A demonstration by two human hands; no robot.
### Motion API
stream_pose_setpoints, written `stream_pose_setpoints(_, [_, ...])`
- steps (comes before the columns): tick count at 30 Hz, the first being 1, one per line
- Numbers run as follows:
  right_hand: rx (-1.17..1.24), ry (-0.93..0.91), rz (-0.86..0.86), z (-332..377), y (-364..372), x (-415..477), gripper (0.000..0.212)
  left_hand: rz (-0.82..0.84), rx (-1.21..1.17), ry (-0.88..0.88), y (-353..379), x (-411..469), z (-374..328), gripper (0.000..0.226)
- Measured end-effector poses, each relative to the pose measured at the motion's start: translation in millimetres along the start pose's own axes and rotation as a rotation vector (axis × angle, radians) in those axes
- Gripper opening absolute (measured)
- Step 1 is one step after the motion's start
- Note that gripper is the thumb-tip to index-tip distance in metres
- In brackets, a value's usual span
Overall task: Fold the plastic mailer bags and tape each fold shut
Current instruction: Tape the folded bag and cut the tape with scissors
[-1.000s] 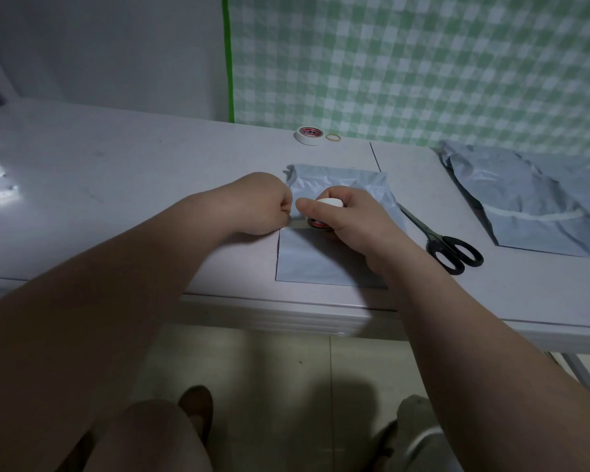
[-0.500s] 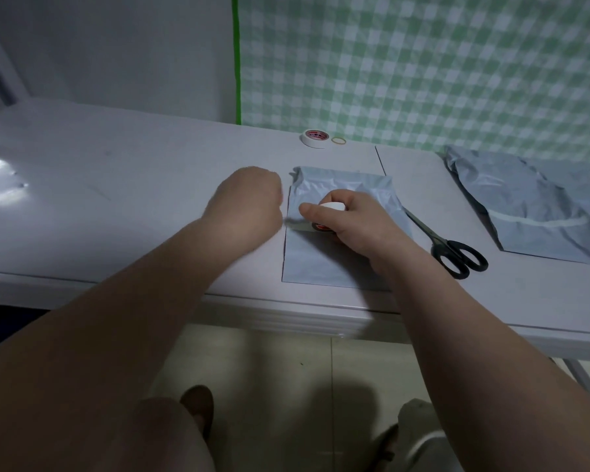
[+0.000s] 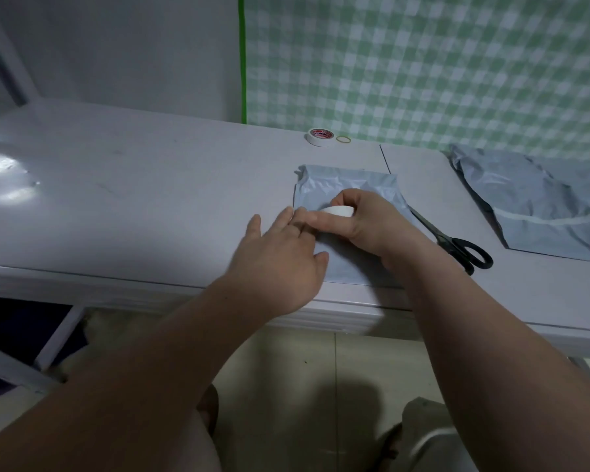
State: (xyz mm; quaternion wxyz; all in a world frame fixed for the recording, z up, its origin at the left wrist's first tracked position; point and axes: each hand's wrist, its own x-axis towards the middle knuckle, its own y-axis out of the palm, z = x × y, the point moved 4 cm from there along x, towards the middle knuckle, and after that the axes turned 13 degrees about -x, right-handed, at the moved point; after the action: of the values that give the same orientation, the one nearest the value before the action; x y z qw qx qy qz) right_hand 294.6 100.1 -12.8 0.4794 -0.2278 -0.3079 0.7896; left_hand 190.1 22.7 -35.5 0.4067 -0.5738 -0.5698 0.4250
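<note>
A folded grey mailer bag (image 3: 346, 183) lies on the white table (image 3: 150, 206) near its front edge. My right hand (image 3: 365, 223) grips a white tape roll (image 3: 338, 211) on top of the bag. My left hand (image 3: 280, 257) lies flat with straight fingers at the bag's left edge, its fingertips touching the bag beside the roll. The lower part of the bag is hidden under both hands.
Black scissors (image 3: 457, 245) lie just right of the bag. A pile of grey mailer bags (image 3: 532, 202) sits at the far right. A second tape roll (image 3: 319, 136) and a rubber band (image 3: 343, 139) lie at the back by the checked cloth.
My left hand, a fist beside the roll before, has spread flat and slid towards the table's front edge. The right hand has kept its grip on the tape roll.
</note>
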Motion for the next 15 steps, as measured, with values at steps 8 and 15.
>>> stream_pose_setpoints(8, [0.142, -0.033, 0.02, -14.1, -12.4, 0.0, 0.029, 0.009, 0.002, -0.005, -0.2, -1.8, -1.8, 0.061])
stream_pose_setpoints(15, [0.002, -0.105, -0.275, -9.9, -6.6, 3.2, 0.004, -0.043, 0.013, 0.008, 0.8, -0.7, -0.5, 0.062])
